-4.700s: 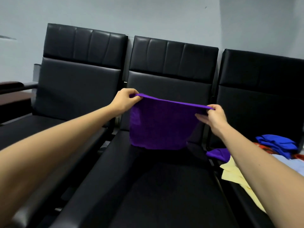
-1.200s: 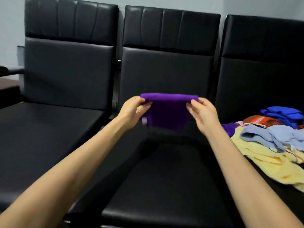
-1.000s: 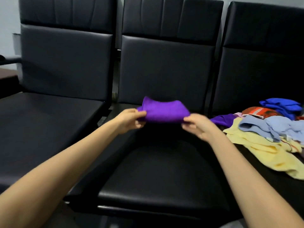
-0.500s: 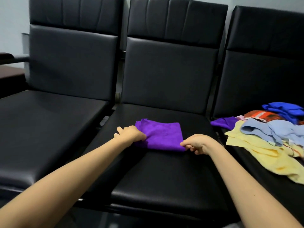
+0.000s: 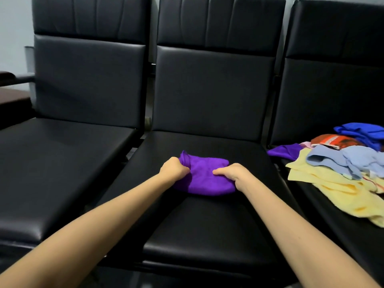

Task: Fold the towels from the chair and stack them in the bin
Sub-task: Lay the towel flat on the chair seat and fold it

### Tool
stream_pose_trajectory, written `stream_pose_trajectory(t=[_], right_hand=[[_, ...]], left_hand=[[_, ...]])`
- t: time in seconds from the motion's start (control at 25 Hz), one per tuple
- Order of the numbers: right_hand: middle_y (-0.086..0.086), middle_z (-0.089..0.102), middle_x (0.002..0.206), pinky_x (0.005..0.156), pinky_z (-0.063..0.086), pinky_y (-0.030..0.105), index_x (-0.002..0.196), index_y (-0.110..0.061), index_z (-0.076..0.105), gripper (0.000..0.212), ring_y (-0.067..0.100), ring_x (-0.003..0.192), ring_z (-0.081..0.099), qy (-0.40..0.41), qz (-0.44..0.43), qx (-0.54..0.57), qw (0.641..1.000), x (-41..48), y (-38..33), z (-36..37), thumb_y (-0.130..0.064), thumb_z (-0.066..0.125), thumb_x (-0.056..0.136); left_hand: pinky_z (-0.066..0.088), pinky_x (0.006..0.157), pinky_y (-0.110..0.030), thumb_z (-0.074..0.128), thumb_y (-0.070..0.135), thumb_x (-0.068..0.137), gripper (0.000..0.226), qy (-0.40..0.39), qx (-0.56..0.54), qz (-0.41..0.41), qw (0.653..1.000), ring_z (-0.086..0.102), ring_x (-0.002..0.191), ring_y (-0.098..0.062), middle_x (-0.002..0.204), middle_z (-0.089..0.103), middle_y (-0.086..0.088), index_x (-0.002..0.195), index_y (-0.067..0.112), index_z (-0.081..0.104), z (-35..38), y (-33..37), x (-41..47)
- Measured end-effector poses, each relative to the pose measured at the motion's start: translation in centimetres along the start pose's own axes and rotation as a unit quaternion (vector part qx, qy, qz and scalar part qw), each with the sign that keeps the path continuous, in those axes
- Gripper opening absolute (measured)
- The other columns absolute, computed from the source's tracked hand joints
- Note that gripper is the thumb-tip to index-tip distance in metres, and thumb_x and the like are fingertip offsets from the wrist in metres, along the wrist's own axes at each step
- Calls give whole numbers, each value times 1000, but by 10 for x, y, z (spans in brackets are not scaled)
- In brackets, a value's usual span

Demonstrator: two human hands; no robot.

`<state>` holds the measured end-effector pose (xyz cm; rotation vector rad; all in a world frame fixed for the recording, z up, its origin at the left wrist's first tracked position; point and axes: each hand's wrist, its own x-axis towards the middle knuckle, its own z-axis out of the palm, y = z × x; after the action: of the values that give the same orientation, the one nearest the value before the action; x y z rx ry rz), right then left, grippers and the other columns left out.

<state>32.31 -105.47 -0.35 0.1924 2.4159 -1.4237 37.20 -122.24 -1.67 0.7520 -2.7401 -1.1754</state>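
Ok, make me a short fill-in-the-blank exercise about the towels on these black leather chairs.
The left hand and right hand grip the folded purple cloth towel on the seat of the ____ black leather chair.
The heap of unfolded towels lies one seat to its ____.
Lowest in that heap spreads a pale towel coloured ____.
Missing words: middle; right; yellow.

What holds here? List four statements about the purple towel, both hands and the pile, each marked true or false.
1. The purple towel lies on the middle chair. True.
2. Only the left hand grips it. False: the right hand holds its other end too.
3. The pile of loose towels sits on the floor. False: it is on the right chair.
4. A yellow towel lies at the pile's near edge. True.
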Motion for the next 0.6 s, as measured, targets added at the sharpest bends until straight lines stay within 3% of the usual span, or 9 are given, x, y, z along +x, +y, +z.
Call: stream_pose_trajectory(t=[0.08,0.2,0.24,0.32,0.4,0.52,0.6], right_hand=[[16,59,125,85,45,32,120,-2,57,46,29,107,57,-18,-4,61,998,0,2,1,-12,73,79],[16,60,116,75,48,30,106,-11,53,24,26,93,57,-13,-47,172,984,-3,4,-5,-4,62,84],[15,59,115,70,47,28,106,-13,50,25,24,91,56,-1,-68,187,980,-6,4,-8,-3,58,86],[12,57,113,68,46,27,114,-14,45,32,23,92,55,29,-93,192,977,-16,11,-22,-2,56,86],[9,55,112,77,45,29,123,-12,43,43,23,97,55,44,-91,183,978,-19,22,-34,-4,60,84],[11,60,119,91,50,36,126,-8,48,50,25,105,60,44,-60,206,976,-26,38,-56,-18,69,82],[11,62,121,96,49,41,126,-11,52,46,27,107,61,60,-59,215,973,-36,53,-80,-21,67,84]], left_hand=[[44,62,-27,58,9,84,13,-27,-97,1,995,58,79,-24,86,59,-9,74,14,50,1,3,1],[52,78,-35,56,-1,83,13,-70,-290,-56,953,62,80,-27,89,62,-13,83,12,54,-8,16,-5],[54,75,-35,55,-3,84,13,-106,-348,-80,928,64,74,-27,83,65,-13,85,10,56,-13,21,-10],[56,54,-30,53,-1,86,12,-183,-397,-114,892,66,53,-23,63,68,-10,81,9,58,-21,34,-27],[56,56,-32,55,7,89,10,-222,-401,-121,880,65,46,-20,55,67,-8,81,10,59,-20,47,-44],[47,89,-41,49,6,94,13,-254,-420,-104,865,67,73,-25,65,68,-12,85,6,58,-9,69,-70],[42,94,-42,43,-3,95,19,-264,-430,-79,860,61,86,-28,68,67,-14,84,4,56,3,87,-86]])
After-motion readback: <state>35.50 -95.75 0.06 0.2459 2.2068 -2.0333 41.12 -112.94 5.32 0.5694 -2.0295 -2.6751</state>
